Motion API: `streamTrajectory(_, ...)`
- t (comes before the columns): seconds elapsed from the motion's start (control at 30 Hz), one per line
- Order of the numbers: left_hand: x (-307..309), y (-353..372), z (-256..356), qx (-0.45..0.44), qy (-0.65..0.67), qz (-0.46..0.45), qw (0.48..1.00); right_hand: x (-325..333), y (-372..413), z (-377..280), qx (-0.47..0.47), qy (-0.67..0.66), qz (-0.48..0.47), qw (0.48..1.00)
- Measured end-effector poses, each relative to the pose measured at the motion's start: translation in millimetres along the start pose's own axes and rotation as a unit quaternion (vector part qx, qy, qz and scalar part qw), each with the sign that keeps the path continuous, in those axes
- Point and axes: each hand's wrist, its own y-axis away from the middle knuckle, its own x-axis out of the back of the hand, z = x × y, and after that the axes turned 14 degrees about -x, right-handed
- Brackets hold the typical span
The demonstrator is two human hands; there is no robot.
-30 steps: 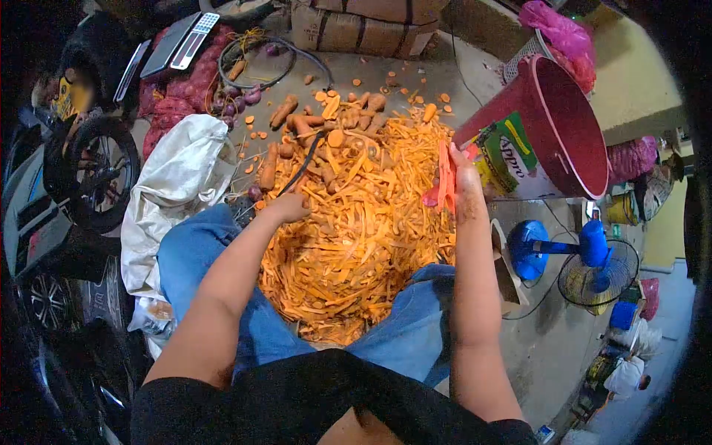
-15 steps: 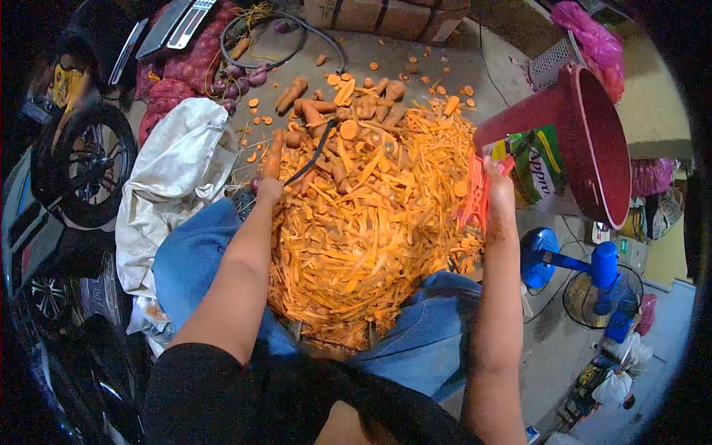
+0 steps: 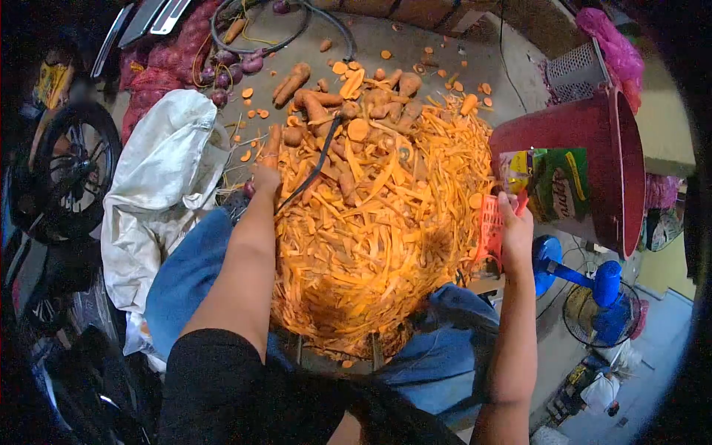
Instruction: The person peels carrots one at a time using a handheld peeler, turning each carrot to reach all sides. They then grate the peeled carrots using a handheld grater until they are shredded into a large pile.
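Observation:
A large heap of carrot peelings and slices [image 3: 363, 237] lies between my knees. My left hand [image 3: 265, 180] is closed at the heap's left edge, around the lower end of a carrot [image 3: 272, 144]; its fingers are mostly hidden. My right hand [image 3: 517, 230] grips an orange-red slotted plastic basket [image 3: 489, 226] at the heap's right side, thumb on its upper edge. Whole carrots [image 3: 315, 111] are piled at the far end. A thin black strap [image 3: 322, 159] crosses above the heap near my left hand.
At right, a dark red bucket [image 3: 632, 170] lies tilted, with a green packet or label [image 3: 564, 185] before it. A blue fan [image 3: 607, 285] stands nearer. At left are a white sack [image 3: 159, 178], onion nets [image 3: 152, 93] and a motorcycle wheel [image 3: 78, 170]. A black hose [image 3: 345, 33] lies behind.
My right hand has shifted right and slightly down with the basket, which shows more of its slotted face. My left hand stays by the carrot. The view has moved slightly.

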Motion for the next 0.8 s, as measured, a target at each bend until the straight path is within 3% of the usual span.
streamTrajectory(0.1, -4.9, -13.3, -1.0, 0.003, -0.021, -0.002, 1.0, 3.9, -5.2, 9.2, -0.001, -0.019, -0.017, 1.0)
streamTrajectory(0.17, 5.7, -19.0, -2.3, -0.091, -0.108, -0.184, 0.973, 4.9, -4.1, 8.1, -0.016, -0.008, -0.032, 0.999)
streamTrajectory(0.2, 12.6, -11.6, 3.5, -0.088, -0.11, -0.186, 0.972, 4.7, -2.9, 7.7, -0.019, -0.007, -0.035, 0.999)
streamTrajectory(0.23, 21.3, -3.5, 17.2, 0.034, 0.119, -0.137, 0.983, 4.8, -1.7, 5.3, -0.02, -0.003, -0.029, 0.999)
streamTrajectory(0.27, 28.1, 1.2, 25.7, 0.15, 0.341, -0.076, 0.925, 5.7, -1.2, 2.0, -0.019, 0.0, -0.022, 1.0)
streamTrajectory(0.3, 37.1, 6.9, 26.1, 0.094, 0.521, -0.143, 0.836, 6.6, -0.3, -1.3, -0.017, -0.004, -0.022, 1.0)
streamTrajectory(0.33, 45.7, 10.6, 31.5, 0.091, 0.519, -0.14, 0.838, 6.9, 1.1, -4.8, -0.01, -0.007, -0.029, 1.0)
streamTrajectory(0.4, 70.5, 21.1, 58.3, 0.322, 0.684, -0.119, 0.644, 8.2, 4.7, -9.6, 0.0, -0.017, -0.033, 0.999)
streamTrajectory(0.43, 91.1, 40.4, 75.7, 0.27, 0.761, -0.13, 0.575, 8.3, 5.0, -9.6, 0.006, -0.021, -0.043, 0.999)
streamTrajectory(0.47, 103.3, 51.2, 86.7, 0.26, 0.763, -0.128, 0.578, 7.9, 5.0, -10.1, 0.015, -0.024, -0.052, 0.998)
streamTrajectory(0.53, 123.9, 69.7, 106.0, 0.073, 0.839, -0.216, 0.494, 6.8, 3.8, -8.2, 0.052, -0.054, -0.042, 0.996)
streamTrajectory(0.57, 133.6, 78.9, 117.4, 0.061, 0.839, -0.215, 0.495, 7.7, 3.1, -6.8, 0.046, -0.065, -0.049, 0.996)
streamTrajectory(0.6, 143.1, 88.3, 130.4, -0.02, 0.864, -0.246, 0.438, 11.9, 5.6, -9.5, 0.04, -0.076, -0.055, 0.995)
streamTrajectory(0.63, 158.4, 102.4, 148.4, -0.101, 0.878, -0.277, 0.377, 8.6, 20.8, -22.4, 0.035, -0.169, -0.051, 0.984)
streamTrajectory(0.67, 172.7, 118.6, 165.6, -0.113, 0.876, -0.28, 0.376, 11.7, 18.6, -17.6, 0.044, -0.175, -0.047, 0.982)
streamTrajectory(0.73, 228.7, 167.4, 210.1, -0.277, 0.797, -0.306, 0.442, 13.7, 5.3, -0.8, -0.017, -0.315, -0.111, 0.943)
streamTrajectory(0.77, 250.5, 183.9, 222.9, -0.284, 0.795, -0.305, 0.441, 14.3, 24.0, -16.5, -0.028, -0.363, -0.117, 0.924)
streamTrajectory(0.8, 268.1, 201.0, 231.6, -0.295, 0.789, -0.355, 0.406, 19.0, 39.9, -24.2, -0.024, -0.362, -0.118, 0.924)
